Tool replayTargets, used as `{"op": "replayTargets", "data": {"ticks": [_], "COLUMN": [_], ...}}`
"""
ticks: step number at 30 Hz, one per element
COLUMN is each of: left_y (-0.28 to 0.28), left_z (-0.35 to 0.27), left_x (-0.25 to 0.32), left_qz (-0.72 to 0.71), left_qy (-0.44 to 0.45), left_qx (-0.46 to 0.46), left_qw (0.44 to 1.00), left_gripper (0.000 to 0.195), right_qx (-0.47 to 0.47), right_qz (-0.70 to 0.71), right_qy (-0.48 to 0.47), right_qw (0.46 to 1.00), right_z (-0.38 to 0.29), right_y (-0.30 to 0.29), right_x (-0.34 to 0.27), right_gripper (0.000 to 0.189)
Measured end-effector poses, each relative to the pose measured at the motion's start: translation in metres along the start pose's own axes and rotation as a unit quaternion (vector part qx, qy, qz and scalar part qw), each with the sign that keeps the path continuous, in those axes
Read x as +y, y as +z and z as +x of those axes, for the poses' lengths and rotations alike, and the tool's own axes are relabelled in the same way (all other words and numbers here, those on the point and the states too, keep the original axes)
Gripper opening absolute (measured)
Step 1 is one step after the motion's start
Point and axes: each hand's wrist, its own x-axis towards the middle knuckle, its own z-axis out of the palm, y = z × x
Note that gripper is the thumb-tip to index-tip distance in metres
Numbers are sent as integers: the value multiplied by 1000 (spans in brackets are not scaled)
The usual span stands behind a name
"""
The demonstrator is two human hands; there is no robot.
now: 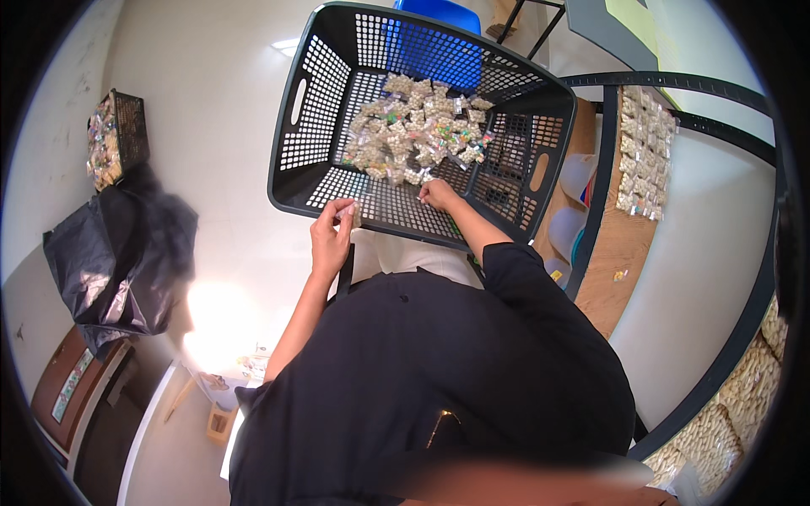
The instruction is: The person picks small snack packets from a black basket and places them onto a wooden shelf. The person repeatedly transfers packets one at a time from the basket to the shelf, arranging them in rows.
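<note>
A large black plastic basket [297, 201] with perforated walls is in front of me. Many small clear bags of pale bead-like pieces [405, 136] lie heaped inside it, a few of them with coloured pieces. At the near left rim, my left hand [330, 237] pinches a small clear bag [356, 216] between thumb and fingers. My right hand [438, 193] reaches over the near wall into the basket, close to the heap's near edge. Its fingertips are bunched together; whether they grip anything is too small to tell.
A wooden shelf [607, 278] in a black metal frame on the right bears rows of similar bags [642, 152]. Larger bags of pale pieces [747, 379] lie lower right. A blue plastic chair [443, 14] stands behind the basket. On the left are a black plastic bag [120, 253] and a filled crate [130, 129].
</note>
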Motion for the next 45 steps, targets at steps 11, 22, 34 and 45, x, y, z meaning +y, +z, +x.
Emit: {"op": "replayTargets", "data": {"ticks": [11,22,34,45], "left_y": [2,5,3,-13], "left_z": [-13,4,23,21], "left_x": [-1,4,105,139], "left_qz": [-1,-239,-185,-117], "left_qy": [20,-93,-9,33], "left_qx": [9,-129,-367,-496], "left_qw": [1000,958,911,860], "left_gripper": [15,24,29,33], "right_qx": [13,348,568,584], "right_qz": [-49,45,-131,-169], "right_qy": [-45,-284,-382,-348], "right_qw": [998,892,717,713], "right_z": [-3,-101,-251,-286], "right_y": [-7,-101,-138,-121], "right_x": [-6,-114,-190,-207], "right_gripper": [8,9,31,33]}}
